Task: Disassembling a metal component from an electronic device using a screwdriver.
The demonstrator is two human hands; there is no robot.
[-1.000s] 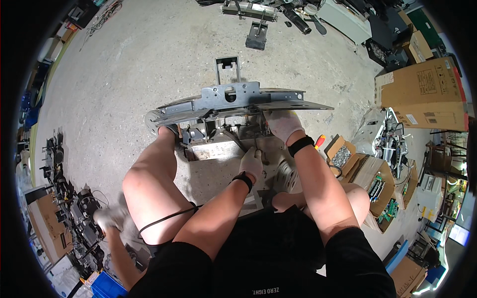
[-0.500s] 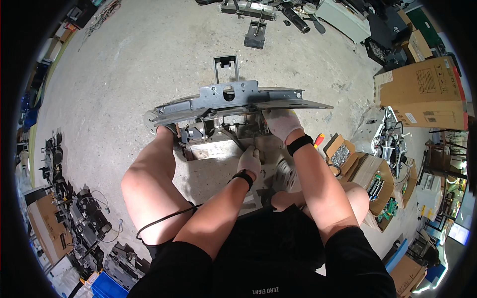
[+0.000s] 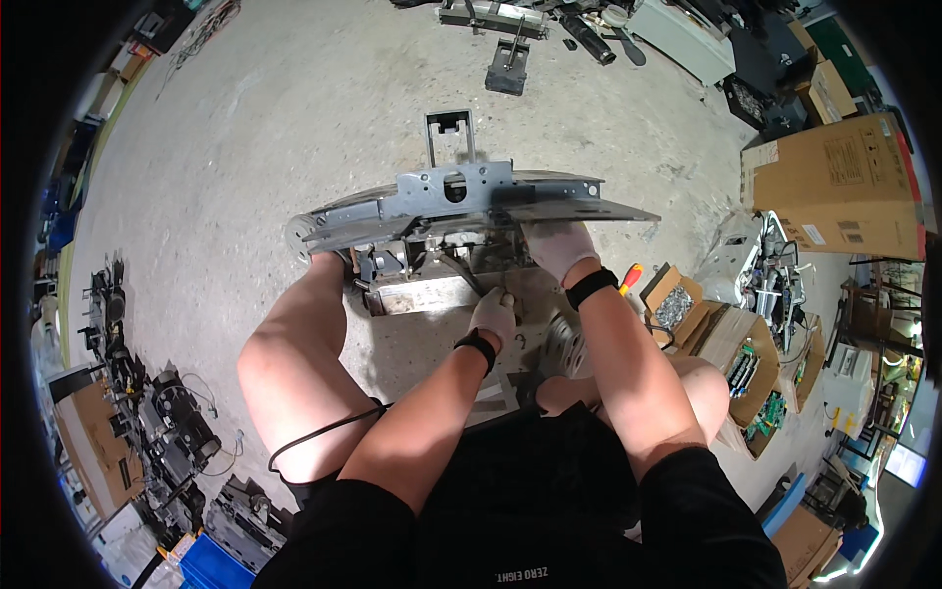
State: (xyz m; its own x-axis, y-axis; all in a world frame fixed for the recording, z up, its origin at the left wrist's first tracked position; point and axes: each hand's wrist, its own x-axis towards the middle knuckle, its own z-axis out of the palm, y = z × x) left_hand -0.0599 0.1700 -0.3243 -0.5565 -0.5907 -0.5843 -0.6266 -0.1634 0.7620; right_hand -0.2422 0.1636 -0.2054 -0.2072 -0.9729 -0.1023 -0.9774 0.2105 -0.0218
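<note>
Between my legs a dark grey metal machine frame (image 3: 453, 187) stands on the floor, with a wide thin plate along its near side. Below the plate show metal fittings and a pale, dirty block (image 3: 422, 296). My left hand (image 3: 493, 314), in a light work glove, is closed around the near end of a dark bar (image 3: 459, 272) that slants up into the fittings. My right hand (image 3: 561, 250), also gloved, reaches up against the plate's underside at the right; its fingertips are hidden there.
To the right are a red-and-yellow screwdriver handle (image 3: 631, 277), a box of small metal parts (image 3: 674, 307) and a large cardboard box (image 3: 829, 182). Dismantled machinery (image 3: 167, 422) lies at left. A small dark metal part (image 3: 507, 69) sits on the far floor.
My left hand has shifted very slightly on the bar. The frame and my right hand look the same, apart from a small shift of the whole view.
</note>
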